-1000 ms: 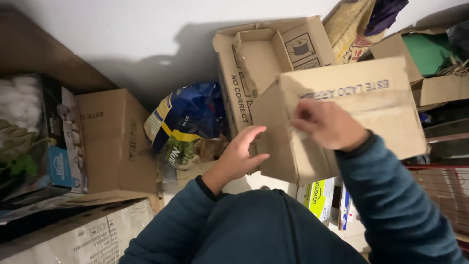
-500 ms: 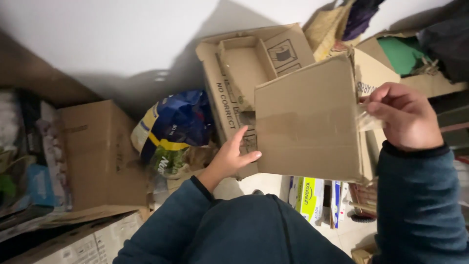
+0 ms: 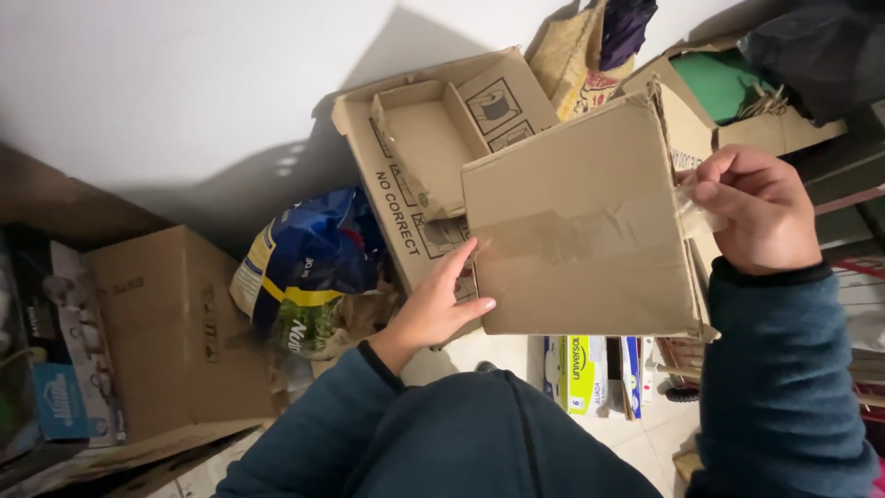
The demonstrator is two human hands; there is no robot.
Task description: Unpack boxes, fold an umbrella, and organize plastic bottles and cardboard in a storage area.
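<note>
I hold a brown cardboard box (image 3: 581, 231) up in front of me, its taped underside facing me. My left hand (image 3: 441, 304) steadies its lower left edge with the fingers spread flat against the cardboard. My right hand (image 3: 758, 207) is at the box's right edge, pinching a strip of clear tape (image 3: 693, 210) that runs across the seam.
A flattened carton with a small open box (image 3: 419, 152) on it leans on the white wall behind. A blue and yellow bag (image 3: 309, 267) lies left of it, a closed brown box (image 3: 175, 332) further left. More open boxes (image 3: 737, 92) and bags stand at the right.
The box has turned so its plain taped side faces me. My right hand has shifted from the box's top to its right edge and now pinches the tape.
</note>
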